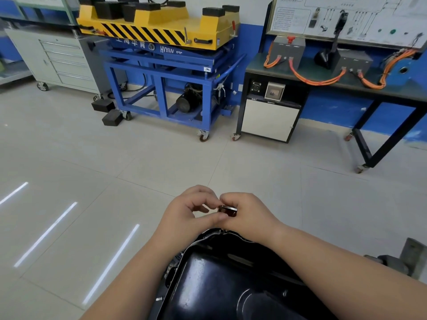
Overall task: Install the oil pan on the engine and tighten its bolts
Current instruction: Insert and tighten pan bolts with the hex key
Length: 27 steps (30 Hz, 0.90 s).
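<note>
right fingers (228, 199) curl over a small dark piece (228, 210), bright metal edge on top; can't tell what it is. piece lies roughly level, long axis left-right. left thumb & index tip close on its left end, the other left fingers curled in w/ a gap under them. so both sets of fingers are narrow, pinching the same piece btwn them.

left hand (184, 211) is knuckles-up, wrist bent in toward centre. right hand (249, 215) has its back to the camera, wrist straight. both forearms come in from the bottom edge & converge, meeting just above the far end of the oil pan (219, 280).

pan sits low centre, glossy black, closed side up, long axis near-to-far, far end pointing at the hands. what carries it is mostly hidden.

count: 2 hands, 1 piece, 1 pan.

beyond, across the tiled floor (115, 169): 1 blue wheeled lift cart (161, 88) w/ yellow top, 2 black blocks (112, 117) on the floor beside it, 1 grey drawer cabinet (64, 61) at left, and at right a dark worktop (307, 70) w/ grey boxes & orange cables (316, 80).
</note>
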Motion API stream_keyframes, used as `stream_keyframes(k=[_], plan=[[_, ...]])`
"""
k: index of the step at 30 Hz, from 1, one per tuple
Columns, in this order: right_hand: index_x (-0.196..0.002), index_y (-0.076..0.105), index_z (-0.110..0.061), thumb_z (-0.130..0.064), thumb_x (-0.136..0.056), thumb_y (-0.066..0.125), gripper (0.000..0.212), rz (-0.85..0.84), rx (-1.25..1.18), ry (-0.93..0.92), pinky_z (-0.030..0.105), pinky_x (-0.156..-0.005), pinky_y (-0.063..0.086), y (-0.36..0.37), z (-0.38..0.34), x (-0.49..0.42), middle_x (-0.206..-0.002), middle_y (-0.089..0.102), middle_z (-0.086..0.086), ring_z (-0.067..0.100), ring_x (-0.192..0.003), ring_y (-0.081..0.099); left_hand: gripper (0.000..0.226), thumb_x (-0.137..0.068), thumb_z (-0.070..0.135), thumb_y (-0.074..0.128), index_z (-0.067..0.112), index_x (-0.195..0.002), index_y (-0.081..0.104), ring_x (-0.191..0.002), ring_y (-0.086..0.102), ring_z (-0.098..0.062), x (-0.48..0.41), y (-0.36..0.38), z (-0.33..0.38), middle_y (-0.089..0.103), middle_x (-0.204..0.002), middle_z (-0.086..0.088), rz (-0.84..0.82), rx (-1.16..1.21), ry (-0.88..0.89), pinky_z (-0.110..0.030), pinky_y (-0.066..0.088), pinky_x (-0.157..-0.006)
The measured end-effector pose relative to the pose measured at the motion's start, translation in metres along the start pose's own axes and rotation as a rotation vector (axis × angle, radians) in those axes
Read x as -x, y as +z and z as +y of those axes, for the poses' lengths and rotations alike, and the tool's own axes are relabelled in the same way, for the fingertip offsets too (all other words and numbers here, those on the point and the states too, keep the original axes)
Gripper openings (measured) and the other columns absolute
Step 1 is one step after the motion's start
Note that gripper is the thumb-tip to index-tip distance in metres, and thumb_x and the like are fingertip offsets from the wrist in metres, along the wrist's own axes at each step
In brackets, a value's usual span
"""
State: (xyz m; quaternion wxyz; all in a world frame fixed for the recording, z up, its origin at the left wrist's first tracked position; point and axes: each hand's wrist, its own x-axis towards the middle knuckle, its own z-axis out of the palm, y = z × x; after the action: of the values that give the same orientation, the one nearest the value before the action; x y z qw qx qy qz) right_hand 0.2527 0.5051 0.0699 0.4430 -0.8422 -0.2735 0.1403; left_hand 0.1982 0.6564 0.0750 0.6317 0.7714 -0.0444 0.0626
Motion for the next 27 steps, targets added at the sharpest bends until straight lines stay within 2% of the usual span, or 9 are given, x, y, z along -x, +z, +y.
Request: stream_keyframes(k=[2,6,9,12,14,17,21,24,27], plan=[[-0.059,0.044,-0.020,-0.020,-0.073,0.077,0.036,-0.003,0.017,0.007,0.030,-0.060,0.036,-0.001,-0.001,0.000,-0.063,0.046,0.003,0.012,-0.060,0.039,0.016,-0.067,0.002,0.079,0.015,-0.073,0.073,-0.076,0.056,-0.005,-0.002,0.003,-0.001,0.062,-0.081,0.006,0.028,-0.073,0.045,-0.020,0.044,-0.076],[-0.084,0.068,-0.021,-0.011,-0.081,0.069,0.010,-0.110,-0.023,0.038,0.033,-0.075,0.051,-0.009,-0.002,0.001,-0.078,0.069,0.006,0.021,-0.072,0.064,0.022,-0.070,0.005,0.077,0.026,-0.073,0.074,-0.076,0.054,-0.004,-0.004,0.001,-0.001,0.060,-0.082,0.007,0.028,-0.146,0.092,-0.013,0.039,-0.075],[-0.069,0.067,-0.026,-0.005,-0.081,0.065,0.024,-0.125,-0.022,0.070,0.028,-0.074,0.053,-0.012,0.000,0.001,-0.067,0.070,-0.004,0.014,-0.068,0.068,0.022,-0.073,0.013,0.074,0.034,-0.079,0.075,-0.081,0.057,-0.006,-0.006,0.000,-0.002,0.062,-0.086,0.004,-0.020,-0.156,0.126,-0.014,0.042,-0.079],[-0.057,0.064,-0.033,-0.008,-0.077,0.071,0.033,-0.066,-0.041,0.075,0.020,-0.065,0.051,-0.011,0.001,0.000,-0.057,0.065,-0.011,0.003,-0.059,0.062,0.026,-0.071,0.017,0.070,0.032,-0.092,0.072,-0.079,0.059,-0.009,-0.004,0.004,-0.007,0.065,-0.086,0.005,-0.022,-0.075,0.105,-0.019,0.047,-0.078],[-0.048,0.058,-0.034,-0.010,-0.072,0.076,0.039,-0.029,-0.038,0.064,0.014,-0.056,0.040,-0.009,0.003,-0.001,-0.049,0.056,-0.015,-0.002,-0.050,0.050,0.030,-0.066,0.017,0.073,0.025,-0.094,0.069,-0.077,0.060,-0.010,-0.004,0.005,-0.013,0.066,-0.081,0.008,0.010,0.015,0.028,-0.023,0.049,-0.076],[-0.051,0.050,-0.027,-0.007,-0.069,0.075,0.037,-0.012,-0.117,0.051,0.022,-0.059,0.040,-0.005,0.006,-0.003,-0.054,0.050,-0.012,0.007,-0.054,0.046,0.022,-0.063,0.017,0.075,0.014,-0.082,0.066,-0.074,0.060,-0.012,-0.006,0.005,-0.019,0.065,-0.075,0.007,-0.005,0.045,-0.024,-0.028,0.050,-0.074],[-0.054,0.044,-0.029,-0.018,-0.066,0.069,0.030,-0.021,-0.077,0.012,0.014,-0.051,0.032,0.000,0.005,-0.003,-0.048,0.043,-0.016,0.001,-0.050,0.036,0.013,-0.062,0.014,0.076,0.010,-0.070,0.067,-0.076,0.061,-0.016,-0.010,0.006,-0.022,0.064,-0.080,0.002,-0.050,0.059,-0.004,-0.036,0.049,-0.076],[-0.058,0.053,-0.036,-0.013,-0.076,0.069,0.033,-0.087,-0.061,-0.006,0.026,-0.060,0.044,-0.004,0.004,-0.002,-0.055,0.054,-0.015,0.008,-0.055,0.051,0.014,-0.060,0.014,0.076,0.024,-0.057,0.067,-0.073,0.059,-0.014,-0.012,0.007,-0.023,0.060,-0.076,0.015,-0.031,0.091,-0.022,-0.029,0.048,-0.074],[-0.064,0.063,-0.033,-0.010,-0.079,0.066,0.027,-0.128,-0.025,0.028,0.037,-0.073,0.052,-0.010,0.004,-0.001,-0.068,0.069,0.002,0.017,-0.067,0.065,0.014,-0.062,0.015,0.074,0.029,-0.062,0.072,-0.074,0.058,-0.012,-0.012,0.004,-0.025,0.060,-0.081,0.015,-0.076,0.098,-0.022,-0.023,0.046,-0.075]])
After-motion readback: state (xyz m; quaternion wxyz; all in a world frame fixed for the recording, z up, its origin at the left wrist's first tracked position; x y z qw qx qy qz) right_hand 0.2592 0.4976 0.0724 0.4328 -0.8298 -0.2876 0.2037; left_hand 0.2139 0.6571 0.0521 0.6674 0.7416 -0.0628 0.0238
